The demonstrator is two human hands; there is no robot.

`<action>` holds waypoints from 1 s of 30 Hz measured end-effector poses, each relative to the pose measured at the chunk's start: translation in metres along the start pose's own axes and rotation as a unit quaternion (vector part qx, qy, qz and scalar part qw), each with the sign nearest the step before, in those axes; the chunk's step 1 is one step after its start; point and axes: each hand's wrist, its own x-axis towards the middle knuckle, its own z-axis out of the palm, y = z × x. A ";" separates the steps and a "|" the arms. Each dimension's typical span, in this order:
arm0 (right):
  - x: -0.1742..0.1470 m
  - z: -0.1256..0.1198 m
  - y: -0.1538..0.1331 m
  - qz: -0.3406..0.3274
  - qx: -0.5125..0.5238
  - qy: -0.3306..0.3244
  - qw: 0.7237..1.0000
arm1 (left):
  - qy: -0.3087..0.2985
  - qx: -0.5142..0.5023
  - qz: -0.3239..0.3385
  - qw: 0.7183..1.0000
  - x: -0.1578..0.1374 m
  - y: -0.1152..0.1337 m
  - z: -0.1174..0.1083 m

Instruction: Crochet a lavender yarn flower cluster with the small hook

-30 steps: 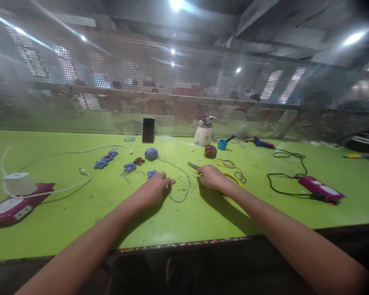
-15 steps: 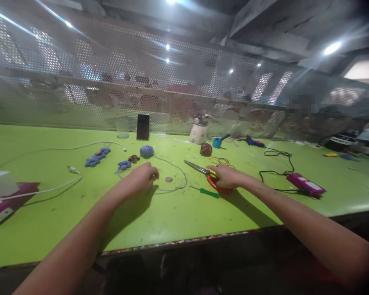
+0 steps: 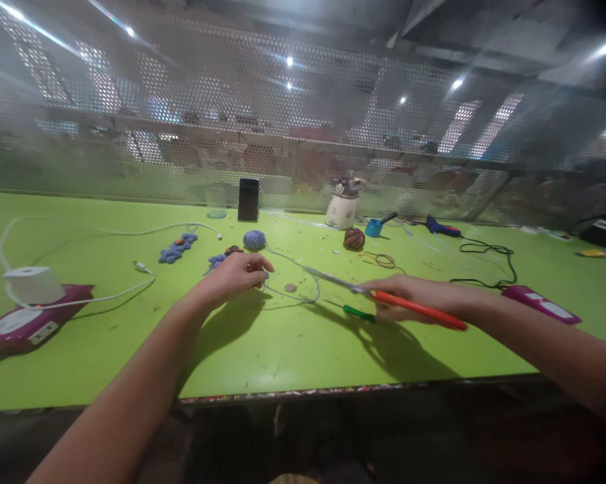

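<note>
Both bare hands are over the green table (image 3: 277, 359), and each is occupied. With bent fingers, the left hand (image 3: 232, 277) pinches a small blue piece of crocheted yarn (image 3: 266, 275), of which only a bit shows at the fingertips. The right hand (image 3: 408, 288) grasps a pair of long scissors with red handles and grey blades (image 3: 391, 299); whether the blades are parted cannot be told.

Just below the scissors is a thin crochet hook with green handle (image 3: 359, 313), its end close to the right fingers; contact is not clear.

Between the hands, a thin blue yarn strand (image 3: 318, 289) makes a loop, with a flat brownish disc (image 3: 290, 288) inside it. The long axis of the scissors runs nearly across the table, the tips pointing left. These tips overlap in view the far side of the loop; touching cannot be judged. The left hand is nearer to the loop than the right one.

Farther, the strand goes to a round blue yarn ball (image 3: 255, 240), beyond the left hand.
</note>
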 end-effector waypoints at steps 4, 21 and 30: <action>-0.028 0.020 -0.024 -0.006 0.180 -0.143 0.973 | 0.014 -0.038 -0.007 0.999 -0.003 0.007 -0.002; 0.015 0.046 -0.035 0.059 0.366 -0.136 0.919 | -0.003 -0.162 -0.047 0.986 -0.005 0.010 -0.003; -0.004 0.044 -0.031 0.063 0.291 -0.168 0.940 | -0.016 -0.130 -0.038 0.991 -0.004 0.007 0.001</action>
